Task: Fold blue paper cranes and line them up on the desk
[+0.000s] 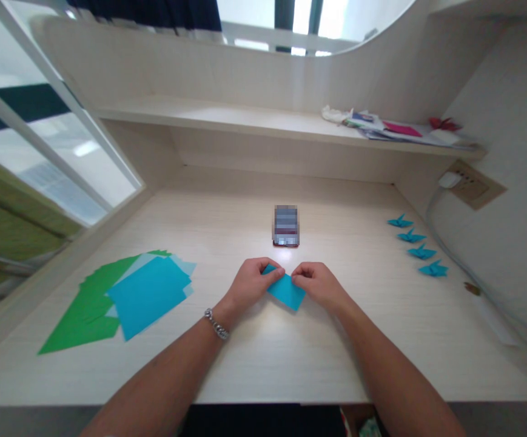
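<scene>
A small folded piece of blue paper (pixel 288 294) lies between my hands, near the middle of the desk. My left hand (pixel 258 279) pinches its upper left part between thumb and fingers. On the other side, my right hand (pixel 313 281) pinches the paper's upper right edge. A phone (pixel 285 225) with a lit, blurred screen lies just beyond my hands. Several folded blue paper cranes (pixel 421 252) stand in a row at the right of the desk.
Stacked blue paper sheets (pixel 151 294) and green paper sheets (pixel 85 309) lie spread at the left. A shelf (pixel 245 121) runs across the back, with papers (pixel 399 128) on its right part. A white cable (pixel 445 243) hangs from a wall socket (pixel 478 184) at right.
</scene>
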Available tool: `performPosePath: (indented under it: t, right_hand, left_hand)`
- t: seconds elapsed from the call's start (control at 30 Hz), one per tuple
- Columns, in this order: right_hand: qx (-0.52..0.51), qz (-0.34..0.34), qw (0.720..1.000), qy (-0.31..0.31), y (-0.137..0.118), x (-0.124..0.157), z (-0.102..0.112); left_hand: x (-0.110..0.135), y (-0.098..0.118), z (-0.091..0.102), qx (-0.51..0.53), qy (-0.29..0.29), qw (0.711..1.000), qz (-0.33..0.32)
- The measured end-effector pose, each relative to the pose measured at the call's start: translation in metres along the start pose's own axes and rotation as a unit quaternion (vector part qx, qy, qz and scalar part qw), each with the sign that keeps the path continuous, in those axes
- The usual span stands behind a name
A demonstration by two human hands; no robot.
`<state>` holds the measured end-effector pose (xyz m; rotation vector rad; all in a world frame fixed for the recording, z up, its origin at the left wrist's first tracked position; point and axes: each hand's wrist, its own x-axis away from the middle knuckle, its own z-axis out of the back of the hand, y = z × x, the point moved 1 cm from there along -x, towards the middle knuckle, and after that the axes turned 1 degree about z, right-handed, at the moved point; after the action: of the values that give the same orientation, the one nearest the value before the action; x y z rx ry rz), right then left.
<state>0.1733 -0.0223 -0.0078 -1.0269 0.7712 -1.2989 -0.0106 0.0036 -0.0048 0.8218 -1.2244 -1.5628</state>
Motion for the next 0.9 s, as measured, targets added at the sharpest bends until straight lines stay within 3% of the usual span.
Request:
performPosePath:
  t: [0.13,0.3,0.47,0.67,0.77,0.9]
  right_hand:
    - [-0.060,-0.020,0.998,-0.002,0.006,-0.002,0.017]
    - [-0.143,-0.027,0.988,0.050,0.004,-0.003,0.023]
    - [-0.150,-0.001,0.989,0.014,0.003,-0.004,0.004]
    - [-0.052,0.029,0.998,-0.003,0.003,-0.003,0.004]
    - [-0.062,0.022,0.998,0.000,0.003,-0.002,0.009]
    - [-0.086,0.007,0.995,0.054,0.008,-0.004,0.018]
  left_hand:
    - [-0.006,-0.004,0.014,0.029,0.069,0.997,0.016]
    - [-0.010,-0.010,0.017,0.084,0.124,0.988,0.026]
    - [-0.005,-0.004,0.006,0.045,0.067,0.997,0.020]
    - [0.001,0.006,0.005,-0.025,-0.113,0.993,0.028]
    - [0.002,0.007,0.006,-0.049,-0.139,0.989,0.027]
    - [0.002,0.007,0.007,-0.025,-0.146,0.988,0.030]
